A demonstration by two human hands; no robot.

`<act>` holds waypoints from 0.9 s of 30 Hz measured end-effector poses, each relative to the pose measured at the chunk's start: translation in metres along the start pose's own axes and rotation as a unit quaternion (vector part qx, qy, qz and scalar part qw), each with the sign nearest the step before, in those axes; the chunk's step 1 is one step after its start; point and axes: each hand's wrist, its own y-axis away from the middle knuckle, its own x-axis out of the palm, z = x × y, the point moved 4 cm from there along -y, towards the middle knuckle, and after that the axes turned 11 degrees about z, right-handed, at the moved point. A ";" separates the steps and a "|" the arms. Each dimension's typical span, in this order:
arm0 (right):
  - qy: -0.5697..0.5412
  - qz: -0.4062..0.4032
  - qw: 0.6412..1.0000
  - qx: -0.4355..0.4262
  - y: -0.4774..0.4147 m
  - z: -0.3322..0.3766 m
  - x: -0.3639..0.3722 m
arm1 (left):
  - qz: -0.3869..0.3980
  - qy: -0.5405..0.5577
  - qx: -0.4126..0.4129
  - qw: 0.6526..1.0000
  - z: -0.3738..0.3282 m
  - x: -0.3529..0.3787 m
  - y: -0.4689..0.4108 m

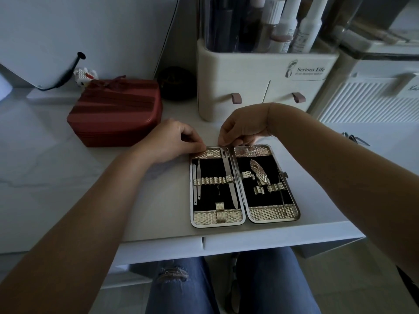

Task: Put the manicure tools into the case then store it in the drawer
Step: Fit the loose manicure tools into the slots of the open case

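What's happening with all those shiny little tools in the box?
A person at a white table is packing a manicure case, which lies open and flat. The right hand pinches the top end of a long metal file in the case's left half, and the left hand holds the case's top edge. Several tools sit under the gold loops. A few loose tools lie on the table to the right.
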 end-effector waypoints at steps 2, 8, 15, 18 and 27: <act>0.042 -0.035 0.998 -0.023 0.004 0.003 0.000 | -0.001 0.002 -0.003 1.000 0.001 0.000 0.000; 0.093 -0.134 0.983 -0.085 0.019 -0.004 0.006 | -0.003 0.016 -0.007 1.000 0.001 0.001 0.000; 0.154 -0.197 0.967 -0.056 0.021 -0.004 0.010 | -0.002 0.017 -0.008 1.000 -0.001 0.002 0.001; 0.186 -0.199 0.962 -0.032 0.021 -0.002 0.011 | -0.004 0.033 -0.011 0.999 -0.002 0.002 0.003; 0.179 -0.230 0.957 -0.017 0.018 0.002 0.015 | 0.006 0.010 -0.009 1.000 -0.001 0.001 0.002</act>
